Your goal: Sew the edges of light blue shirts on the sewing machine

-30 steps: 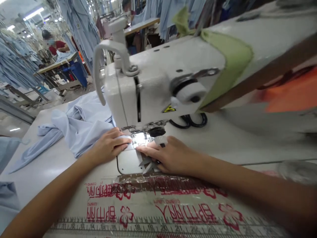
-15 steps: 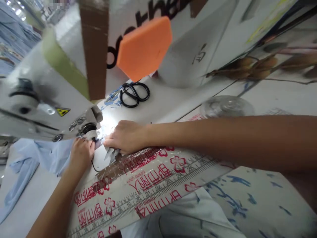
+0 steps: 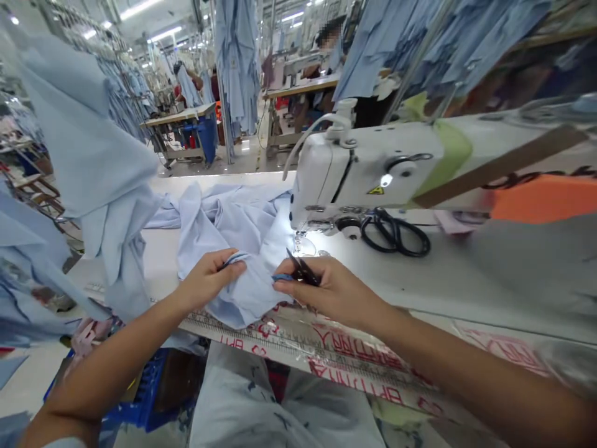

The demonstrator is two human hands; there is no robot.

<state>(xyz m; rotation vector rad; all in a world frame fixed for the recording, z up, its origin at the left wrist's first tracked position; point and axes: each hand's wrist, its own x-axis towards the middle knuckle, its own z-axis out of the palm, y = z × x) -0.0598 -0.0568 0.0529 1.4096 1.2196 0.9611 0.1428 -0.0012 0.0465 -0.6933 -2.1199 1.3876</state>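
Note:
A light-blue garment piece (image 3: 233, 227) lies bunched on the table, left of the sewing machine (image 3: 321, 174). My left hand (image 3: 205, 280) pinches a folded edge of it between thumb and fingers. To the right, my right hand (image 3: 333, 289) has dark thread snips (image 3: 303, 272) in its grip, the points sticking up past the fingers. Its thumb and forefinger also pinch a darker blue bit of the fabric's edge. Both hands are in front of the lit needle area (image 3: 301, 242), apart from it.
Black-handled scissors (image 3: 396, 236) lie behind the right hand, beside the machine head. A printed measuring tape strip (image 3: 364, 367) runs along the table's front edge. More light-blue cloth (image 3: 93, 143) hangs at the left above a blue crate (image 3: 144, 398). Garment racks and workers are farther back.
The view has swung left and up. My hands have come away from the needle and moved apart, with the cloth now between them in front of the machine. The snips now show clearly.

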